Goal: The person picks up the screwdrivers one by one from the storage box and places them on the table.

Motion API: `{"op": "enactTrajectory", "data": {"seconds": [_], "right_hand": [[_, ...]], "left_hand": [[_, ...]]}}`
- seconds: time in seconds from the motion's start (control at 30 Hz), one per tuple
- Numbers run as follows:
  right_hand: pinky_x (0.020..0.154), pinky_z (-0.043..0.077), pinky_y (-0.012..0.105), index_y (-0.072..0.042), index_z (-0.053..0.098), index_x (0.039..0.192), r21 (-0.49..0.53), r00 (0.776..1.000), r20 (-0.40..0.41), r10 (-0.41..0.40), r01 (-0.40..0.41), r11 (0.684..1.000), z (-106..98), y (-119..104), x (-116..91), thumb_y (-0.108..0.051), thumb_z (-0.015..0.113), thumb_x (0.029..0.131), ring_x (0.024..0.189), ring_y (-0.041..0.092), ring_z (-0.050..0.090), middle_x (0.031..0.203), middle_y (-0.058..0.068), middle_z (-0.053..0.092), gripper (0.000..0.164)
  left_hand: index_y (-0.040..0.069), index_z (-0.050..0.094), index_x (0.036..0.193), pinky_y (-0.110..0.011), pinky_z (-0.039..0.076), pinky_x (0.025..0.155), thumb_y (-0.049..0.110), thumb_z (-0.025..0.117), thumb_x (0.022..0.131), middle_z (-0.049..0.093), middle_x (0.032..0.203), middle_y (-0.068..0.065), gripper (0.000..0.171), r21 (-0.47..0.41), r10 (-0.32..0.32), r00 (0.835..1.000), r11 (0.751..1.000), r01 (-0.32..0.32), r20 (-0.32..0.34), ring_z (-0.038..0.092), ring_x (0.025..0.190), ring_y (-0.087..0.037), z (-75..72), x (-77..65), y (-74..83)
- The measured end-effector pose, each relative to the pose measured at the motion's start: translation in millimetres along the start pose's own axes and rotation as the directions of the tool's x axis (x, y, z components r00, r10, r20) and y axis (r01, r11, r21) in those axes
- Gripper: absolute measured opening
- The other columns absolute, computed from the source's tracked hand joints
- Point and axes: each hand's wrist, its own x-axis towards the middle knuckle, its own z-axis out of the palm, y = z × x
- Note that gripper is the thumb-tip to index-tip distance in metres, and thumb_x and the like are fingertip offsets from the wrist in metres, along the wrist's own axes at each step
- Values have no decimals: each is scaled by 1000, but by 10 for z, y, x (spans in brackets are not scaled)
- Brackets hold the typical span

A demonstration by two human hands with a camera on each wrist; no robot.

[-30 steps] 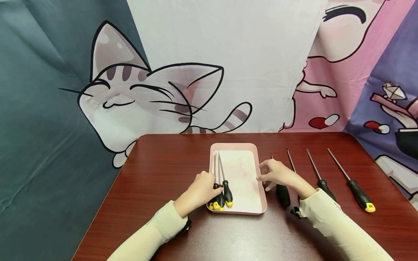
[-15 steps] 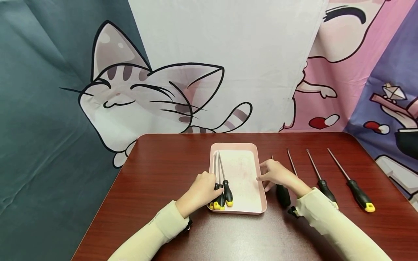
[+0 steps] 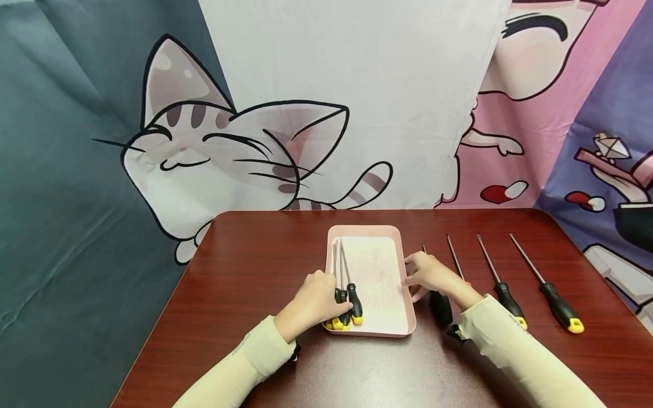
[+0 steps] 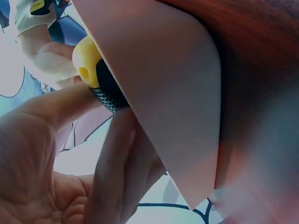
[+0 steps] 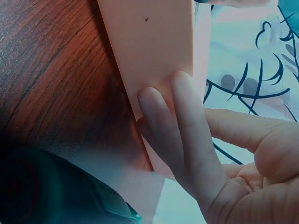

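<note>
A pink tray with a white bottom [image 3: 380, 272] lies on the table. Several screwdrivers [image 3: 355, 309] with black-and-yellow handles lie along its left side, shafts pointing away. My left hand [image 3: 317, 294] reaches over the left wall and pinches a screwdriver handle between thumb and fingers; in the left wrist view a yellow handle end [image 4: 86, 58] shows above the rim. With its thumb inside and fingertips against the outer wall [image 5: 154, 51], my right hand [image 3: 428, 273] grips the tray's right side. The left fingertips are hidden behind the tray wall.
Several more screwdrivers stand apart in a row right of the tray, among them one beside my right hand [image 3: 441, 309] and one at the far right [image 3: 560, 309]. My right forearm [image 3: 525, 345] covers part of the row. A printed cloth [image 3: 408, 102] hangs behind the reddish-brown table [image 3: 265, 249].
The left thumb has shifted slightly toward me along the handles. The right forearm has moved a little left. Tray and screwdrivers have stayed put; the head view has tilted very slightly.
</note>
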Motion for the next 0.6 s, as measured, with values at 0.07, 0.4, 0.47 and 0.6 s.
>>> {"op": "enactTrajectory", "data": {"seconds": [0.07, 0.4, 0.47, 0.6], "right_hand": [[55, 61, 44, 27, 28, 136, 13, 1000, 5, 0, 0, 1000, -10, 10, -1, 16, 59, 87, 72, 35, 70, 111, 41, 59, 59], [55, 61, 43, 28, 31, 131, 23, 998, 55, -19, 18, 1000, -35, -5, 4, 16, 59, 88, 69, 37, 70, 103, 38, 63, 52], [56, 61, 44, 28, 32, 129, 20, 998, 64, -26, 25, 999, -38, -9, -2, 16, 59, 88, 68, 37, 70, 103, 38, 63, 50], [55, 61, 44, 27, 32, 128, 25, 998, 59, -21, 20, 1000, -40, -12, -10, 16, 59, 88, 67, 36, 69, 105, 39, 62, 49]], "left_hand": [[12, 54, 61, -26, 44, 46, 41, 83, 76, 49, 57, 0, 44, -12, -24, 1000, 1000, 24, 4, 51, 53, -17, 3, 10, 7], [15, 51, 57, -30, 46, 45, 34, 82, 74, 49, 57, 1, 40, 59, -9, 1000, 998, 9, -15, 51, 53, -18, 29, 62, 36], [15, 52, 58, -30, 46, 44, 34, 81, 73, 50, 57, 1, 38, 69, -25, 1000, 997, 25, -5, 52, 54, -18, 27, 70, 44], [14, 52, 59, -29, 45, 43, 34, 81, 73, 51, 58, 0, 37, 64, -45, 999, 997, 44, 12, 52, 54, -18, 31, 92, 35]]}}
